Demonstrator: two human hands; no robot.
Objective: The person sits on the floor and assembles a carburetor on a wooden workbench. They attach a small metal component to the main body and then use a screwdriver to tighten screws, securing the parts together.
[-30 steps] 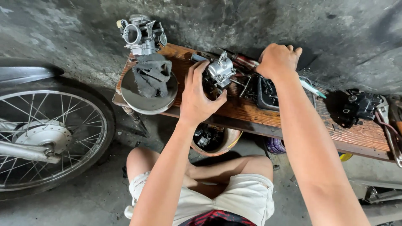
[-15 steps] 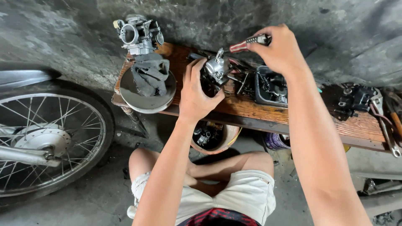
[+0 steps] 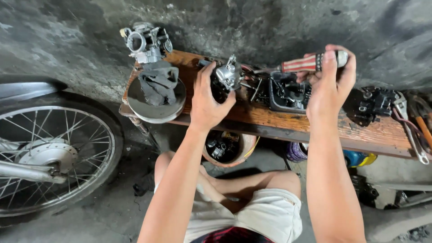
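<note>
Left hand [image 3: 208, 104] gripping carburetor [image 3: 226, 77] on counter [image 3: 270, 118]; right hand [image 3: 330, 87] fingers clasping striped-handled screwdriver [image 3: 302, 63], tip nearing carburetor; precise alignment probably needed.

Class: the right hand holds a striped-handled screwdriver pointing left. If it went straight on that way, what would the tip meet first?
Probably the carburetor held in the left hand. The screwdriver in the right hand points at it, though depth is unclear.

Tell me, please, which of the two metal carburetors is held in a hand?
The silver carburetor gripped by the left hand; the other carburetor sits untouched at the bench's left end.
</note>
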